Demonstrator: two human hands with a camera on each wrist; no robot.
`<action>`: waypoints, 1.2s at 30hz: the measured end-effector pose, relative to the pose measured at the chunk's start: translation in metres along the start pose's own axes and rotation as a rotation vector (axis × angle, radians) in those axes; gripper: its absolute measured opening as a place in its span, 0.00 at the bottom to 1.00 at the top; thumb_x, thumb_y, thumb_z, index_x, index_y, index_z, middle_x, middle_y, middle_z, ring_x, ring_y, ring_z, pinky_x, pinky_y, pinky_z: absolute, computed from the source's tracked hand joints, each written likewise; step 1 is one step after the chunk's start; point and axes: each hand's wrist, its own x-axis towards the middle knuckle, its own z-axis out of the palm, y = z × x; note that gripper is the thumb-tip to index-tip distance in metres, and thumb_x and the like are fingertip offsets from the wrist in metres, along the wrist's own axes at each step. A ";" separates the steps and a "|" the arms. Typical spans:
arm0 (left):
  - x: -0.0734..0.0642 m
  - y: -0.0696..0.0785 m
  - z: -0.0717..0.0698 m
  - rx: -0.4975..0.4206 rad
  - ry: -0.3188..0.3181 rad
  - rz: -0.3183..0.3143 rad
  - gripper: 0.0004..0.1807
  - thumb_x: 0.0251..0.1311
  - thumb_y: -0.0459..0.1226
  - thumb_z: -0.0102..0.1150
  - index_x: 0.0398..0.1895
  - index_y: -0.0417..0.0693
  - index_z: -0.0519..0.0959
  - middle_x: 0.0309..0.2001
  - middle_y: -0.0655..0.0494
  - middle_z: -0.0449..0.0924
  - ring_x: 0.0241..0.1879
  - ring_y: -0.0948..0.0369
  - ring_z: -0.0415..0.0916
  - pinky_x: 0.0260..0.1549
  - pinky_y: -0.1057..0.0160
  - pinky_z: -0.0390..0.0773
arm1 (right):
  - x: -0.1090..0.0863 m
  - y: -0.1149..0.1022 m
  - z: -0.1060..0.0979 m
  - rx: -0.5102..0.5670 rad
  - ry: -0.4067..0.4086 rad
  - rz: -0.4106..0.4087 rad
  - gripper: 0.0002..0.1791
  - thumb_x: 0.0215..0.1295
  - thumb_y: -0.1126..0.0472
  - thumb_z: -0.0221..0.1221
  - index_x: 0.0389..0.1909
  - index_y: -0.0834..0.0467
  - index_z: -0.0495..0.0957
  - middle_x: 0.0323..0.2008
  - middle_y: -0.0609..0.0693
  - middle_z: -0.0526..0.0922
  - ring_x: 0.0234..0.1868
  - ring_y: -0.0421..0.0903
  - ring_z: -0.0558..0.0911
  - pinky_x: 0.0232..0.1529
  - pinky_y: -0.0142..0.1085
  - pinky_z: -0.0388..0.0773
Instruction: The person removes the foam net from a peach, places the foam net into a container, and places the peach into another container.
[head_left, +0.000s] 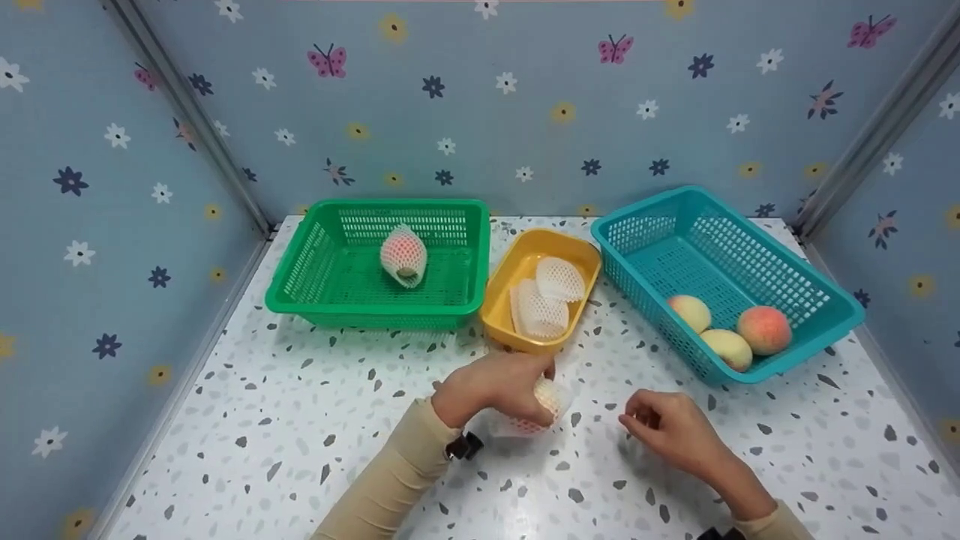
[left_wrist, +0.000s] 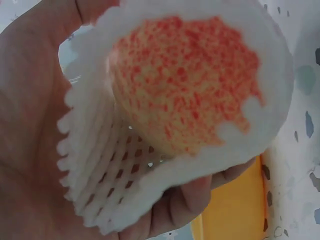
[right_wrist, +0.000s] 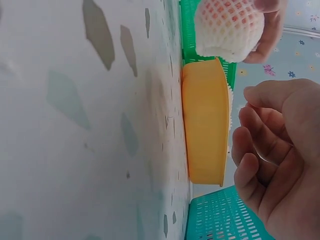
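We see the right hand (head_left: 673, 433) over the speckled table (head_left: 300, 420), fingers loosely curled, between 3 and 4 o'clock of the left hand (head_left: 506, 386). That one grips 1 foam-netted peach (head_left: 553, 397). From it we have: 12 o'clock, yellow tub (head_left: 517, 341) with foam nets (head_left: 541, 311); 2 o'clock, teal basket (head_left: 675, 262), 3 bare peaches (head_left: 763, 330); 10 o'clock, green basket (head_left: 375, 309), 1 more netted fruit (head_left: 403, 251).

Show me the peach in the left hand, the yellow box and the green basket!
Peach (left_wrist: 185, 82): left wrist view, on its red-speckled skin.
Yellow box (right_wrist: 205, 122): right wrist view, on its outer side wall.
Green basket (head_left: 375, 308): head view, on its front rim.
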 end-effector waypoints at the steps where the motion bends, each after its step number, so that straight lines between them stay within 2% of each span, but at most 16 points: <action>1: 0.001 0.000 0.001 0.010 -0.005 -0.005 0.30 0.45 0.53 0.70 0.50 0.55 0.71 0.36 0.61 0.74 0.34 0.60 0.73 0.34 0.60 0.74 | 0.000 -0.001 0.000 0.001 -0.001 -0.001 0.08 0.60 0.59 0.67 0.27 0.45 0.78 0.19 0.34 0.75 0.20 0.34 0.72 0.21 0.31 0.72; 9: 0.008 0.000 0.010 0.077 -0.006 -0.038 0.29 0.45 0.55 0.70 0.48 0.55 0.73 0.34 0.62 0.73 0.33 0.60 0.72 0.33 0.60 0.73 | 0.001 -0.004 0.000 0.014 -0.002 0.003 0.09 0.60 0.60 0.68 0.27 0.45 0.78 0.20 0.34 0.75 0.20 0.34 0.73 0.21 0.31 0.73; 13: 0.009 0.001 0.015 0.091 -0.034 -0.060 0.28 0.45 0.55 0.70 0.46 0.54 0.73 0.32 0.62 0.73 0.31 0.61 0.72 0.30 0.60 0.73 | 0.001 -0.004 0.000 0.024 -0.015 0.004 0.08 0.61 0.59 0.67 0.27 0.45 0.78 0.20 0.34 0.75 0.20 0.34 0.73 0.21 0.31 0.73; 18: 0.011 0.002 0.018 0.121 -0.035 -0.063 0.28 0.45 0.55 0.69 0.47 0.53 0.74 0.32 0.62 0.73 0.30 0.61 0.72 0.29 0.60 0.73 | 0.001 -0.005 0.000 0.037 -0.023 0.012 0.07 0.61 0.59 0.67 0.27 0.46 0.78 0.20 0.34 0.76 0.20 0.35 0.73 0.21 0.31 0.73; 21: 0.012 0.002 0.018 0.155 -0.012 -0.048 0.28 0.46 0.54 0.68 0.49 0.54 0.75 0.35 0.62 0.75 0.33 0.61 0.71 0.33 0.59 0.73 | 0.002 -0.006 0.000 0.034 -0.013 0.005 0.08 0.61 0.60 0.67 0.27 0.45 0.78 0.20 0.34 0.76 0.20 0.34 0.73 0.21 0.31 0.73; 24: 0.011 0.002 0.018 0.172 0.011 -0.035 0.31 0.46 0.54 0.67 0.54 0.55 0.76 0.43 0.61 0.76 0.37 0.61 0.70 0.38 0.59 0.73 | 0.003 -0.006 0.001 0.024 -0.007 -0.001 0.09 0.61 0.60 0.67 0.27 0.45 0.78 0.19 0.33 0.76 0.20 0.34 0.73 0.21 0.31 0.73; 29: 0.008 0.000 0.018 0.128 0.073 -0.014 0.35 0.45 0.54 0.70 0.59 0.56 0.72 0.56 0.59 0.72 0.43 0.60 0.71 0.43 0.59 0.74 | 0.004 -0.008 0.002 0.023 -0.032 0.020 0.08 0.61 0.59 0.67 0.27 0.45 0.78 0.20 0.34 0.76 0.20 0.34 0.73 0.21 0.31 0.74; 36: 0.004 -0.009 0.018 0.013 0.200 0.076 0.34 0.46 0.49 0.74 0.58 0.56 0.72 0.51 0.61 0.71 0.45 0.63 0.71 0.45 0.63 0.74 | 0.006 -0.010 0.002 0.018 -0.043 0.035 0.08 0.61 0.58 0.67 0.27 0.45 0.78 0.19 0.35 0.75 0.21 0.35 0.73 0.21 0.31 0.74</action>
